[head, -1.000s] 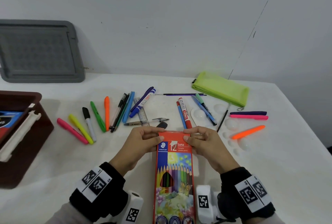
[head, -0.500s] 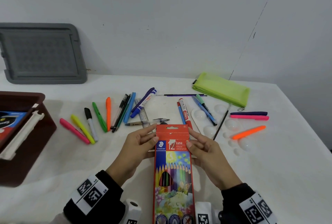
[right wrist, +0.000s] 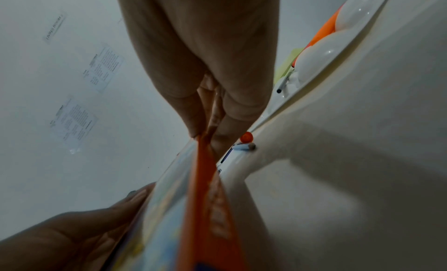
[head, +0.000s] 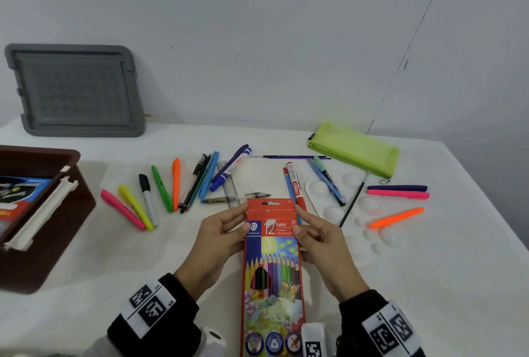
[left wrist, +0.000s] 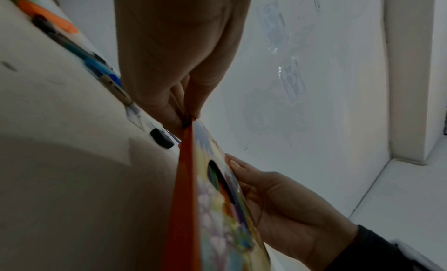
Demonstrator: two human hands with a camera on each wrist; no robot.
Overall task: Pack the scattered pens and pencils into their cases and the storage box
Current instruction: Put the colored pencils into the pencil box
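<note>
Both hands have lifted the coloured pencil box up off the tabletop since a second ago, top flap now shut. Left hand pinches the box's upper left edge, thumb on front; right hand pinches the upper right edge. Box hovers over the tabletop's near edge, centre. Loose pens and markers lie fanned behind it; green pencil pouch at the far right; brown storage box at the left edge.
</note>
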